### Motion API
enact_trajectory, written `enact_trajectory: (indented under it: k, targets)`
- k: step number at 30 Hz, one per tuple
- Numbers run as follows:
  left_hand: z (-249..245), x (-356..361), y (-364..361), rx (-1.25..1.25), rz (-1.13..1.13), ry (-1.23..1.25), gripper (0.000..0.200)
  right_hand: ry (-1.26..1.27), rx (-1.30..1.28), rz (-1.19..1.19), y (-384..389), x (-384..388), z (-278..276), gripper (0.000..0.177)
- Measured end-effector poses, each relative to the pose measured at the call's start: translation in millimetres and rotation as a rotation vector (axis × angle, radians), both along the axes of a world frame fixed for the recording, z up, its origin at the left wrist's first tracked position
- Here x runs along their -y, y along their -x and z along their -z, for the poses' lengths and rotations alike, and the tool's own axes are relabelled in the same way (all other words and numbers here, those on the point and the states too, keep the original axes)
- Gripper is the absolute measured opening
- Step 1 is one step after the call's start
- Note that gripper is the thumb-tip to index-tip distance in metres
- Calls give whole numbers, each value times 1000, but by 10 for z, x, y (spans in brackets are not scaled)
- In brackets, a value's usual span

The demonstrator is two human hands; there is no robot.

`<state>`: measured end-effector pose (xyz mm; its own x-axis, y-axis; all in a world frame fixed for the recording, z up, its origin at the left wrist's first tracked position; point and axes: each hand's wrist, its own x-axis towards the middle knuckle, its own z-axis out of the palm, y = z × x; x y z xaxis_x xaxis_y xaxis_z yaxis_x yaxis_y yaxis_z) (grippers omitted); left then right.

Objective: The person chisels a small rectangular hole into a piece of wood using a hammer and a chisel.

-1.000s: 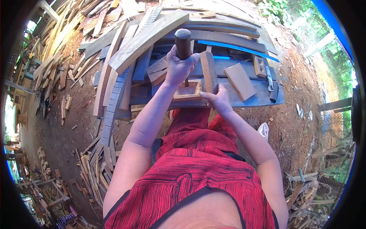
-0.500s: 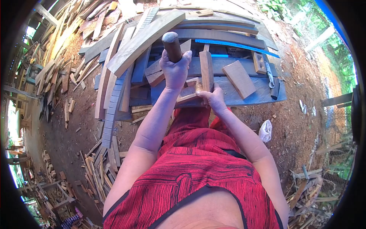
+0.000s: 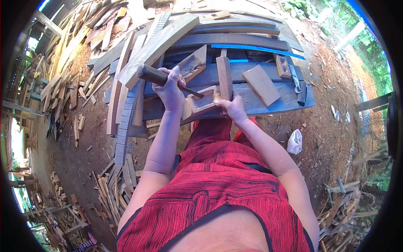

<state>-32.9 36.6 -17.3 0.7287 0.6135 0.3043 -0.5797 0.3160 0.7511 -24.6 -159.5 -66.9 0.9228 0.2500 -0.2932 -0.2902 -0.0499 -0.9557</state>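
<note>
Left hand (image 3: 169,90) is wrapped tight round the chisel (image 3: 152,74), dark handle slanting up to the left, and look at that blade, running down right into the hollow of the box (image 3: 204,110)! Whether its tip touches the bottom, I cannot tell. Over to the right hand (image 3: 233,110): fingers curled, thumb at the box's right end, right by the near end of a wooden bar (image 3: 225,77). How much of each it grips is hidden from view. The box sits at the near edge of the bench (image 3: 289,101), between the two hands, close in front of the red clothes (image 3: 218,180).

Just behind the chisel, a second hollowed piece (image 3: 196,64) lies at a slant. Off to the right, a plain block (image 3: 261,85), then a small holed block (image 3: 283,66). Across the back stretches a blue ruler (image 3: 258,50), and a big beam (image 3: 159,47) angles over the timber on the left.
</note>
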Motion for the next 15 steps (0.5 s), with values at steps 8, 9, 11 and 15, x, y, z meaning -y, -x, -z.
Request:
enact_trajectory:
  k: [8,9,11,15]
  targets:
    - [-186,369,172,23,17,-336,20,22,-64,-59,-10,24,-19,52]
    - [-223,394,170,43,73,-415,20,21,-36,-37,3,11,-9,51]
    - [-332,386,200,-74,192,-452,20,18,-6,-15,11,18,-1,51]
    - [-214,262,44,-82,80,-358,17,44,4,-21,24,46,-69,51]
